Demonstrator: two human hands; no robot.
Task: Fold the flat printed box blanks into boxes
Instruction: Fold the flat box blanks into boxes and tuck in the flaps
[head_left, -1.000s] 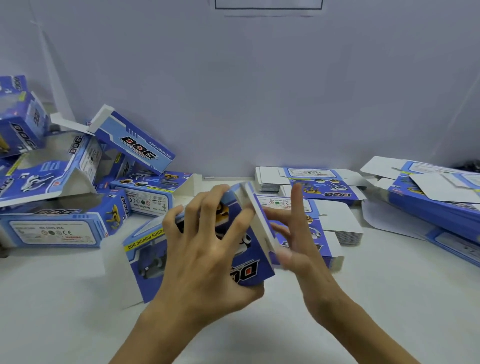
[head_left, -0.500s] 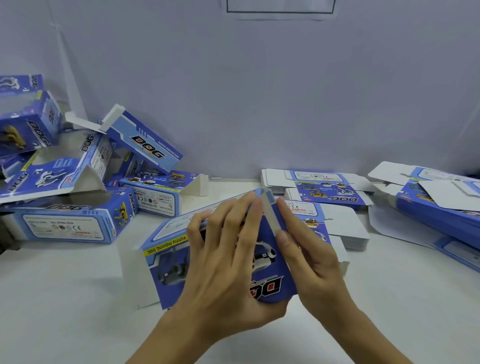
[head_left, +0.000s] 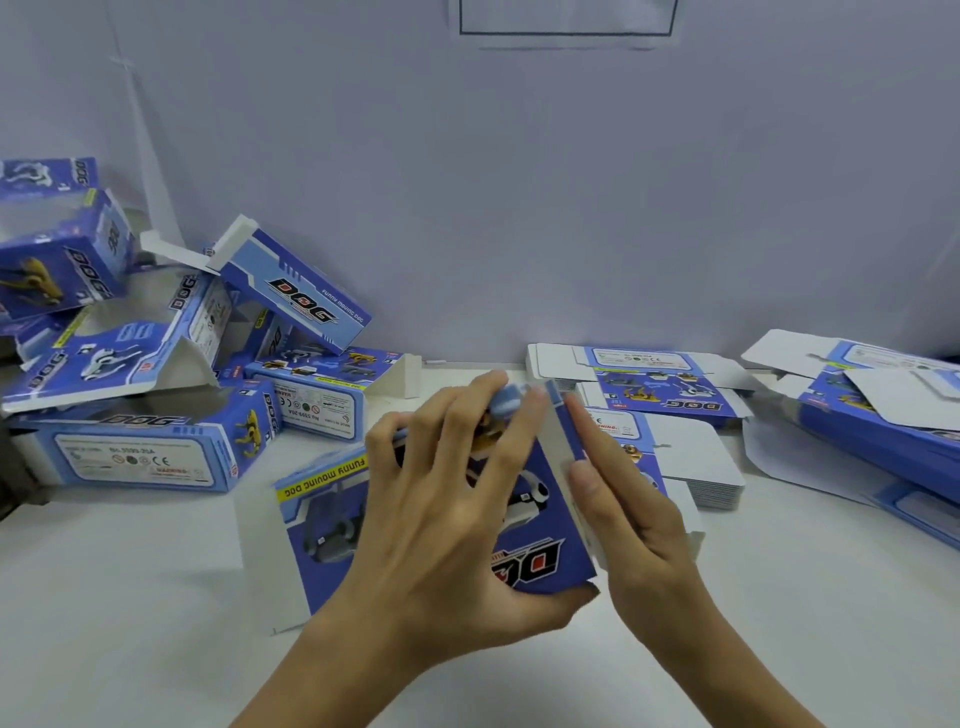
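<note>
A blue printed box (head_left: 540, 535) with a "DOG" logo and a toy dog picture is held over the white table, half folded, its left end flap (head_left: 260, 566) hanging open. My left hand (head_left: 447, 519) grips it from above, fingers spread over the top face and thumb under the near edge. My right hand (head_left: 623, 514) presses with straight fingers against the white flap (head_left: 558, 452) at the box's right end. The box's far side is hidden by my fingers.
Several folded blue boxes (head_left: 150, 447) lie piled at the left against the wall. A stack of flat blanks (head_left: 665, 389) sits behind my hands, and more blanks (head_left: 872, 415) lie at the right. The white table (head_left: 130, 597) runs to the grey wall.
My right hand went from held open beside the raised end flap to pressing the flap against the box's right end. My left hand kept its grip and the box shifted slightly right.
</note>
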